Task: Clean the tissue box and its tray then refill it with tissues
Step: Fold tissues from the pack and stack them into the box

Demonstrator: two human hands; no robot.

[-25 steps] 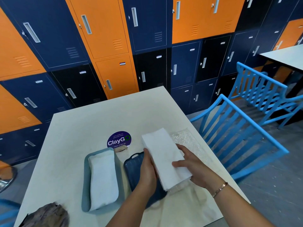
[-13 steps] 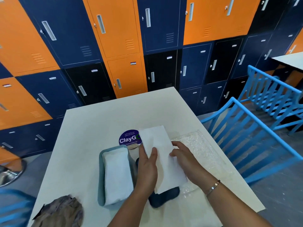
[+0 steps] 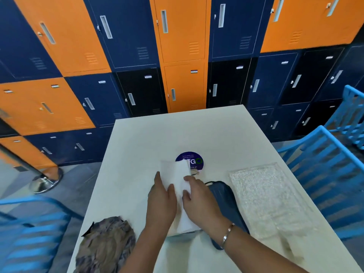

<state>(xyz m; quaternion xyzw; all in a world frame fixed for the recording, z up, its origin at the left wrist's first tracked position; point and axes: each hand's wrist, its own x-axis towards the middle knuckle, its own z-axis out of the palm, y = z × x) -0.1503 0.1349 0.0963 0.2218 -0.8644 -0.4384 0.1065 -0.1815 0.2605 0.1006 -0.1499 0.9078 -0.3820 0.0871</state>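
A stack of white tissues lies lengthwise between my hands at the table's middle. My left hand grips its left side and my right hand grips its right side, fingers on top. The stack sits over the light blue tissue box, of which only a pale near end shows below my wrists. The dark blue tray lies just right of my right hand, partly under my forearm.
A crinkled clear plastic wrapper lies at the right of the white table. A brownish cloth sits near the front left edge. A round purple sticker is behind the tissues. Blue chairs flank the table.
Both hands carried the tissue stack left, from above the dark blue tray to over the light blue box, which it now covers. The view has shifted too.
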